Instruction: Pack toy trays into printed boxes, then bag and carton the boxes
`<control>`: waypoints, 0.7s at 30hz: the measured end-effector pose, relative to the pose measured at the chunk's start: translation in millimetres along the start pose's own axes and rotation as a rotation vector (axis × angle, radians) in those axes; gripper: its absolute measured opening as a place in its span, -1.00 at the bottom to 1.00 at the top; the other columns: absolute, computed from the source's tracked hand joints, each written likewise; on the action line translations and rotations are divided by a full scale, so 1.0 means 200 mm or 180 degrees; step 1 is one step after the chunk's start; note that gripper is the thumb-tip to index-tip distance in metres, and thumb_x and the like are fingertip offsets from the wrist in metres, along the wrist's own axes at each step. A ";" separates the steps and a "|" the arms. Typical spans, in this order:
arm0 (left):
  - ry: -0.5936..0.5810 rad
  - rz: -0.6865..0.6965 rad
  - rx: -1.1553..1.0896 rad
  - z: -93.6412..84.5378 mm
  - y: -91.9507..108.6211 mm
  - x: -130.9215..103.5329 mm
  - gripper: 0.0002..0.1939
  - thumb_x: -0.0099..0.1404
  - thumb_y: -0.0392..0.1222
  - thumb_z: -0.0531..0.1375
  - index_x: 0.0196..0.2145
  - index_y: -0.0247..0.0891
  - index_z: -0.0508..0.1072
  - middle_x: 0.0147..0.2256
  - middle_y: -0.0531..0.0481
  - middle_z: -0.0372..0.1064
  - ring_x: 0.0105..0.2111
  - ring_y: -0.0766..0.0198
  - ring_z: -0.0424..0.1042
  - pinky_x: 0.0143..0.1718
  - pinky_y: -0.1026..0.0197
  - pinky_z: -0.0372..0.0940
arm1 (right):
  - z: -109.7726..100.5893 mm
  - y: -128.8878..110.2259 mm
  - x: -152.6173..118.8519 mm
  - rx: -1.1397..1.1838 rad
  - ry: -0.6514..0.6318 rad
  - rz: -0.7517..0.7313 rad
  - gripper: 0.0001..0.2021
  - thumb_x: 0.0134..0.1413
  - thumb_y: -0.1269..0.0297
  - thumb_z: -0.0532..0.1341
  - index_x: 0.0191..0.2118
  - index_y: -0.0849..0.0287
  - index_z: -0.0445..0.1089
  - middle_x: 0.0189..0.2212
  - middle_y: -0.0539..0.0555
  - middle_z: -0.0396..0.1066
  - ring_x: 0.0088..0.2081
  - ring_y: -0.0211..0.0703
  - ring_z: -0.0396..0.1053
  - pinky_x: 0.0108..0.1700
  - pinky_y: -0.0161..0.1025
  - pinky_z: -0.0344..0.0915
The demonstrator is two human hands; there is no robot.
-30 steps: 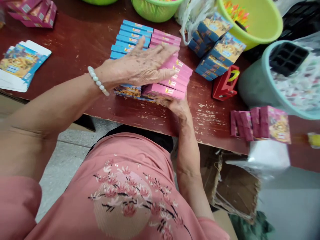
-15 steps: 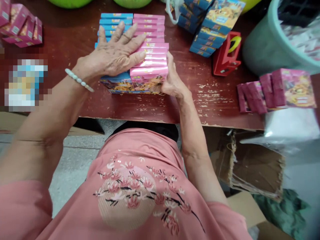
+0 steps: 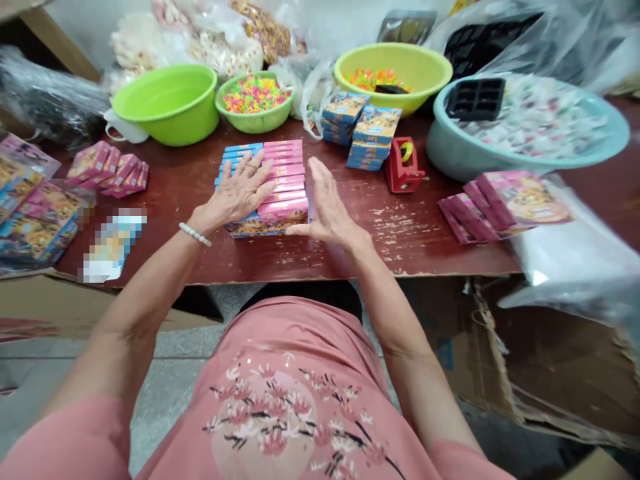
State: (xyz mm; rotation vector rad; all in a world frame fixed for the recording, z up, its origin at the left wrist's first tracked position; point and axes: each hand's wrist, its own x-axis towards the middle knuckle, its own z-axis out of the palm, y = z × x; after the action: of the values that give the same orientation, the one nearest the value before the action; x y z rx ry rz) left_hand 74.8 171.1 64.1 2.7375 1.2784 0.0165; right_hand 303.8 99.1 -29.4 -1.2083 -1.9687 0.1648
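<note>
Two rows of small boxes, blue ones on the left and pink ones on the right, stand packed together on the dark red table. Across their tops lies my left hand, flat with the fingers spread. My right hand is upright beside the pink row, its fingers stretched out and its thumb near the front corner; nothing is held in it. A beaded bracelet circles my left wrist.
Behind are a green basin, a green basket and a yellow basin with colourful pieces. Blue boxes, a red tape dispenser, pink boxes and a light blue tub are at right. More boxes lie left.
The view has tilted up, showing more of the table's back. My right hand has opened and moved off the pink boxes' side. My left hand still rests on top.
</note>
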 end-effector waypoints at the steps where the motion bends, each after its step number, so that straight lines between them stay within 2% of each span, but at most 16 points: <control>1: 0.0040 0.0152 -0.0053 0.01 0.01 -0.01 -0.25 0.59 0.21 -0.28 0.57 -0.17 -0.18 0.58 -0.07 -0.42 0.57 -0.03 -0.45 0.50 -0.26 -0.54 | -0.01 -0.03 0.02 -0.0068 -0.0086 -0.0073 0.39 -0.12 -0.59 0.26 0.59 0.13 -0.38 0.58 0.34 -0.32 0.57 0.42 -0.35 0.52 0.46 -0.26; 4: -0.0160 0.0543 -0.0010 0.03 0.01 -0.04 -0.14 0.54 0.35 -0.27 0.57 -0.20 -0.31 0.58 -0.10 -0.45 0.57 -0.05 -0.47 0.49 -0.20 -0.59 | -0.01 -0.07 0.11 -0.0224 -0.0457 -0.0154 0.30 -0.02 -0.57 0.21 0.58 0.15 -0.32 0.57 0.37 -0.27 0.57 0.46 -0.33 0.47 0.57 -0.30; 8: -0.0363 0.0726 0.0275 0.02 -0.02 -0.02 -0.01 0.48 0.48 -0.23 0.57 -0.23 -0.38 0.58 -0.18 -0.46 0.56 -0.16 -0.45 0.47 -0.23 -0.64 | 0.02 -0.04 0.17 -0.0404 -0.0798 -0.0071 0.33 -0.06 -0.48 0.34 0.58 0.18 -0.28 0.57 0.39 -0.24 0.56 0.48 -0.32 0.48 0.55 -0.36; 12: -0.0330 0.0914 0.0295 0.04 -0.04 0.04 0.06 0.43 0.54 -0.15 0.57 -0.21 -0.36 0.58 -0.22 -0.44 0.55 -0.26 -0.39 0.46 -0.27 -0.63 | 0.05 -0.02 0.15 -0.0516 -0.0905 0.0074 0.31 -0.03 -0.40 0.39 0.58 0.07 -0.36 0.58 0.27 -0.29 0.58 0.41 -0.40 0.51 0.49 -0.38; 15: -0.0233 0.0921 0.0271 0.06 -0.03 0.05 0.11 0.39 0.58 -0.12 0.57 -0.21 -0.35 0.58 -0.24 -0.47 0.55 -0.28 -0.42 0.46 -0.33 -0.61 | 0.05 -0.03 0.13 -0.0493 -0.0864 0.0137 0.40 -0.12 -0.34 0.47 0.59 0.07 -0.40 0.59 0.30 -0.35 0.58 0.39 -0.44 0.51 0.49 -0.40; 18: -0.0400 0.0912 0.0140 0.04 -0.04 0.04 0.13 0.37 0.58 -0.07 0.57 -0.19 -0.34 0.58 -0.20 -0.49 0.56 -0.23 -0.44 0.47 -0.33 -0.56 | -0.01 -0.01 0.13 -0.0333 -0.0941 -0.0027 0.43 -0.18 -0.37 0.49 0.59 0.11 -0.35 0.59 0.34 -0.32 0.58 0.39 -0.39 0.53 0.46 -0.34; 21: -0.0341 0.0749 -0.0027 0.01 -0.10 0.01 0.02 0.44 0.49 -0.11 0.58 -0.17 -0.31 0.58 -0.14 -0.45 0.57 -0.13 -0.47 0.50 -0.26 -0.54 | -0.11 0.02 0.17 -0.0247 -0.0888 -0.0165 0.34 -0.09 -0.47 0.37 0.59 0.10 -0.29 0.58 0.34 -0.29 0.58 0.39 -0.33 0.53 0.45 -0.27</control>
State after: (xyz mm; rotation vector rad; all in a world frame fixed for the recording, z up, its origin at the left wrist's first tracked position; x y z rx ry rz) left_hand 61.9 185.3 59.6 2.8221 0.9228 -0.1016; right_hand 314.8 122.1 2.1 -1.2361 -2.2638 0.2434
